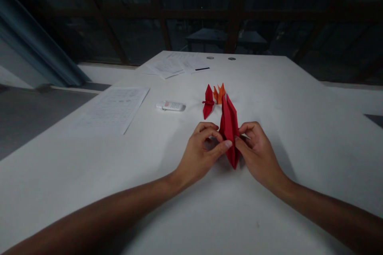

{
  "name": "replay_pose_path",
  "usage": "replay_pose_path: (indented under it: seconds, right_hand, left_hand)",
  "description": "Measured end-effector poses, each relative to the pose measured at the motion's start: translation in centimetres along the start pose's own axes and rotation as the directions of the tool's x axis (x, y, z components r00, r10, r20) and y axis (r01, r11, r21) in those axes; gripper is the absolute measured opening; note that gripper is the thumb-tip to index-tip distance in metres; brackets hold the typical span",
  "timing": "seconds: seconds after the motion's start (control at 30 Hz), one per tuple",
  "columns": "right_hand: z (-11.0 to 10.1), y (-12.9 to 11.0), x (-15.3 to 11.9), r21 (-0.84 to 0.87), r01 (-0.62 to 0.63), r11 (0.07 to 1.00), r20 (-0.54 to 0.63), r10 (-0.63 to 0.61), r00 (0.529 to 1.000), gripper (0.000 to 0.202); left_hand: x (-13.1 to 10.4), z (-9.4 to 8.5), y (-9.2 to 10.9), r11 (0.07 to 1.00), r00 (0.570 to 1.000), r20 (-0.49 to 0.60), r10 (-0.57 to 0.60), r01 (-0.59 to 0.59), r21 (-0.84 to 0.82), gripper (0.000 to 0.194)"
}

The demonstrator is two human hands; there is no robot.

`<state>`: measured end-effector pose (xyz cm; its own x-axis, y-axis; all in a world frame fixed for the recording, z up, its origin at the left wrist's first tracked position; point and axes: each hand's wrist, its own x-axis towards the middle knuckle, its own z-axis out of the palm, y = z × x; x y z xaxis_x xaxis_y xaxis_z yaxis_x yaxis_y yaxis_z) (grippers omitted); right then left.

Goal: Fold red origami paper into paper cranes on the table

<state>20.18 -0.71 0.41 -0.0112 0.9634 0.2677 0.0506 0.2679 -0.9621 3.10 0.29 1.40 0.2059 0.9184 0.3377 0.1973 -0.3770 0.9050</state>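
Between my two hands stands a piece of folded red paper (229, 123), long and narrow, with pointed ends and several layers. My left hand (206, 143) pinches its left side, the thumb lying across the front layer. On the opposite side, my right hand (255, 147) pinches the right edge between thumb and fingers. Just beyond the paper sit a small red origami crane (208, 102) and an orange origami crane (220, 94); the folded paper partly covers the orange one. Some fingertips are hidden behind the layers.
A white glue or correction bottle (170, 106) lies left of the cranes on the white table (149, 175). Printed sheets (116, 107) lie at the left, with more papers (173, 65) and a dark pen-like strip (202, 69) farther back. Two round discs (231, 59) sit near the far edge.
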Motion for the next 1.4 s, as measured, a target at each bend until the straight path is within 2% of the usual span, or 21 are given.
replay_pose_path:
  seconds: [0.1, 0.23, 0.33, 0.47, 0.67, 0.8, 1.0, 1.13, 1.3, 1.4]
  right_hand:
    - [0.0, 0.2, 0.1, 0.050, -0.001, 0.999, 0.018, 0.000, 1.000, 0.016]
    - [0.0, 0.7, 0.2, 0.129, -0.037, 0.991, 0.065, 0.029, 0.997, 0.013]
    - [0.0, 0.9, 0.1, 0.170, -0.089, 0.981, 0.111, 0.071, 0.991, 0.012]
    - [-0.1, 0.8, -0.1, 0.116, -0.095, 0.989, 0.127, 0.081, 0.989, 0.008]
    - [0.2, 0.4, -0.7, -0.022, 0.000, 1.000, 0.097, 0.002, 0.995, 0.009]
    - [0.3, 0.4, -1.0, -0.054, 0.030, 0.998, 0.073, -0.026, 0.997, 0.007]
    - [0.3, 0.7, -1.1, -0.033, 0.036, 0.999, 0.057, -0.034, 0.998, 0.007]
    - [0.3, 0.7, -1.2, -0.042, 0.047, 0.998, 0.050, -0.045, 0.998, 0.008]
    - [0.3, 0.5, -1.2, -0.082, 0.087, 0.993, 0.046, -0.083, 0.995, 0.007]
    - [0.3, 0.5, -1.1, -0.041, 0.079, 0.996, 0.023, -0.078, 0.997, 0.017]
  left_hand:
    - [0.1, -0.2, 0.1, 0.985, 0.998, 0.036, -0.056, 0.061, -0.164, 0.020]
    - [0.0, -0.3, -0.2, 0.915, 0.991, 0.058, -0.118, 0.131, -0.383, 0.021]
    - [0.0, -0.4, -0.5, 0.867, 0.979, 0.132, -0.156, 0.200, -0.457, 0.018]
    - [0.1, -0.4, -0.3, 0.887, 0.968, 0.180, -0.176, 0.235, -0.397, 0.023]
    - [0.0, 0.2, -0.1, 0.948, 0.980, 0.080, -0.182, 0.196, -0.250, 0.031]
    - [0.0, 0.3, -0.1, 0.971, 0.984, 0.057, -0.166, 0.174, -0.163, 0.035]
    - [0.0, 0.2, 0.0, 0.971, 0.992, -0.014, -0.126, 0.120, -0.209, 0.041]
    - [0.0, 0.1, -0.2, 0.978, 0.994, 0.045, -0.104, 0.110, -0.179, 0.033]
    - [-0.1, 0.0, -0.3, 0.966, 0.990, 0.082, -0.113, 0.129, -0.224, 0.022]
    - [-0.1, 0.0, -0.5, 0.957, 0.988, 0.107, -0.113, 0.137, -0.255, 0.021]
